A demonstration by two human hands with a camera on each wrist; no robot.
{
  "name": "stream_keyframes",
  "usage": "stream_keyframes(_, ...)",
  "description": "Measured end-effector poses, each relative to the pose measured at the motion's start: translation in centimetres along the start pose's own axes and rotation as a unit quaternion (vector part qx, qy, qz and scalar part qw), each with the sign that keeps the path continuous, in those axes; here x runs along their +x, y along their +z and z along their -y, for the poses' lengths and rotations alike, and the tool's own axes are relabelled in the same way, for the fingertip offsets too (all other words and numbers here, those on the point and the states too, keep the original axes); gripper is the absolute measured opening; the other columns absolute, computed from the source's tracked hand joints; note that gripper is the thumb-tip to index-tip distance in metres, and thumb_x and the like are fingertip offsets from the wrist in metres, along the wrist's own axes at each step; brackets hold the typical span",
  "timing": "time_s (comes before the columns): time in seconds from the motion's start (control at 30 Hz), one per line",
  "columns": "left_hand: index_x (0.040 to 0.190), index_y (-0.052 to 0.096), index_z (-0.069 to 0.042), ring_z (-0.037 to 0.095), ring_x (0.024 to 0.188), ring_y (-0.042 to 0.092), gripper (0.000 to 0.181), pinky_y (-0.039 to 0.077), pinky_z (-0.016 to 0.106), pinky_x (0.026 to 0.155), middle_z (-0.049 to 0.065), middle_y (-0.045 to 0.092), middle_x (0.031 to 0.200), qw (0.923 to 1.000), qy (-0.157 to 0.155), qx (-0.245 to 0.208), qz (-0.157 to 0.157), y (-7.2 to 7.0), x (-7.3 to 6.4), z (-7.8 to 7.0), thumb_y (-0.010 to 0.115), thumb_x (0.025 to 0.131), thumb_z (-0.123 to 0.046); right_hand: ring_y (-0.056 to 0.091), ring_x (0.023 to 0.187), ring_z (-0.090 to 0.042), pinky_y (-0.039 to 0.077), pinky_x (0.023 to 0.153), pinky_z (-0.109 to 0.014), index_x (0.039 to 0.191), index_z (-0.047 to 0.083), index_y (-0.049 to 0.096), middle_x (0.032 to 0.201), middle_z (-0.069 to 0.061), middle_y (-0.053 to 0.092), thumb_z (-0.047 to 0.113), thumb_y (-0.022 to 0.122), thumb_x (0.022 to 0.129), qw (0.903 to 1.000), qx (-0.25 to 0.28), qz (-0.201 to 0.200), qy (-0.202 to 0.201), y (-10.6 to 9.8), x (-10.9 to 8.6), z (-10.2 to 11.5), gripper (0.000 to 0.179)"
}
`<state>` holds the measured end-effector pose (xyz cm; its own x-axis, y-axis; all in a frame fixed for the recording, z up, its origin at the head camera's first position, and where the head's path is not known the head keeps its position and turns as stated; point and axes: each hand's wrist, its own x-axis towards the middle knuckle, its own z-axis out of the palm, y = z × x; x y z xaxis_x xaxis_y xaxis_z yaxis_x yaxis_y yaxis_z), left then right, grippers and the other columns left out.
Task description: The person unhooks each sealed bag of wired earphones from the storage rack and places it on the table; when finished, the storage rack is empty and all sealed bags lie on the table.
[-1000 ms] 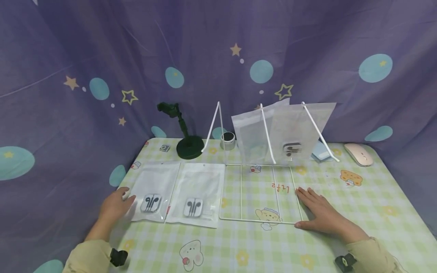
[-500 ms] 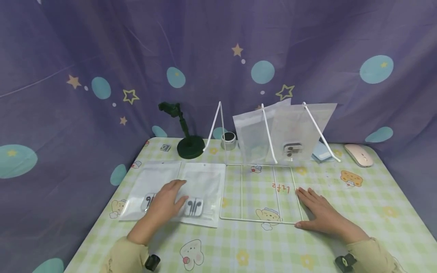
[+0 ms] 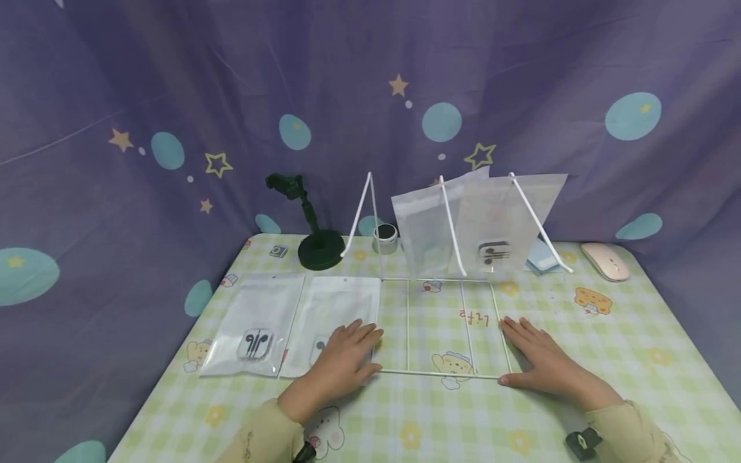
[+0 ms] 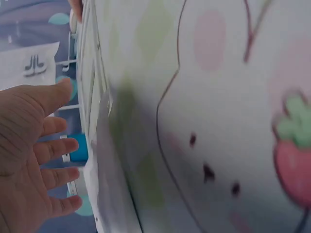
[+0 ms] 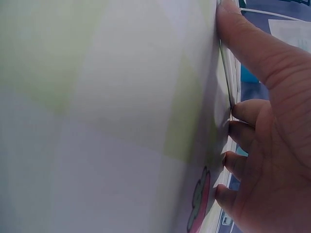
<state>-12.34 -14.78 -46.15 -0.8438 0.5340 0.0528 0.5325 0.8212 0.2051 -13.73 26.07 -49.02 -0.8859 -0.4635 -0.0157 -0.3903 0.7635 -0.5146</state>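
A white wire rack (image 3: 440,372) stands on the table, its base flat and three prongs rising at the back. Two pouches hang on it, the front one (image 3: 509,212) showing earphones printed or packed inside. My left hand (image 3: 341,360), fingers extended, is over the lower right of a flat white pouch (image 3: 341,299), fingertips right at the rack's left side. It hides part of that pouch's earphone case. Further left lies a second pouch (image 3: 255,315) with an earphone case (image 3: 255,344). My right hand (image 3: 544,363) lies with straight fingers touching the rack's right side.
At the back left stands a dark green stand (image 3: 321,249), with a small white cylinder (image 3: 385,238) right of it. A pink mouse (image 3: 605,262) sits at the far right, and light blue items (image 3: 541,257) lie behind the hanging pouches. A patterned cloth (image 3: 463,424) covers the table.
My left hand has moved right, from beside the left pouch, across both flat pouches to the rack's left side. The left pouch's lower part has shifted slightly left. My right hand has stayed put.
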Motion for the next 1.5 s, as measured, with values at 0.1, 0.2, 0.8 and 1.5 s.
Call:
stream_keyframes(0.1, 0.144, 0.047, -0.015, 0.037, 0.14, 0.032, 0.063, 0.027, 0.061, 0.108, 0.01, 0.045, 0.148, 0.9997, 0.0, 0.019, 0.016, 0.5, 0.4, -0.3, 0.063, 0.092, -0.047, 0.017, 0.14, -0.052, 0.015, 0.104, -0.072, 0.149, -0.002, 0.033, 0.154, -0.025, 0.028, 0.059, 0.076, 0.073, 1.0, -0.001, 0.002, 0.001, 0.1, 0.0, 0.0, 0.107)
stream_keyframes(0.2, 0.144, 0.047, -0.015, 0.038, 0.141, 0.03, 0.066, 0.026, 0.062, 0.109, 0.011, 0.044, 0.149, 0.999, 0.001, 0.035, 0.028, 0.8, 0.5, -0.5, 0.061, 0.092, -0.052, 0.017, 0.14, -0.052, 0.015, 0.104, -0.072, 0.149, -0.002, 0.033, 0.154, -0.025, 0.028, 0.06, 0.076, 0.073, 1.0, -0.001, 0.004, 0.003, 0.1, 0.1, 0.1, 0.107)
stream_keyframes(0.8, 0.144, 0.047, -0.011, 0.042, 0.14, 0.03, 0.069, 0.027, 0.062, 0.108, 0.014, 0.04, 0.15, 0.9987, 0.006, 0.032, 0.04, 1.1, 0.8, -0.2, 0.06, 0.091, -0.053, 0.018, 0.14, -0.052, 0.016, 0.104, -0.072, 0.15, -0.001, 0.033, 0.154, -0.025, 0.028, 0.06, 0.076, 0.073, 1.0, 0.002, 0.0, 0.001, 0.0, 0.0, -0.1, 0.107)
stream_keyframes(1.5, 0.146, 0.045, -0.008, 0.037, 0.141, 0.03, 0.071, 0.025, 0.061, 0.11, 0.01, 0.04, 0.152, 0.9979, -0.023, 0.035, 0.049, 1.6, 1.2, 0.2, 0.059, 0.092, -0.052, 0.017, 0.14, -0.051, 0.016, 0.104, -0.072, 0.15, 0.0, 0.033, 0.155, -0.024, 0.027, 0.062, 0.075, 0.072, 1.0, -0.001, 0.006, 0.001, 0.1, 0.1, -0.2, 0.108)
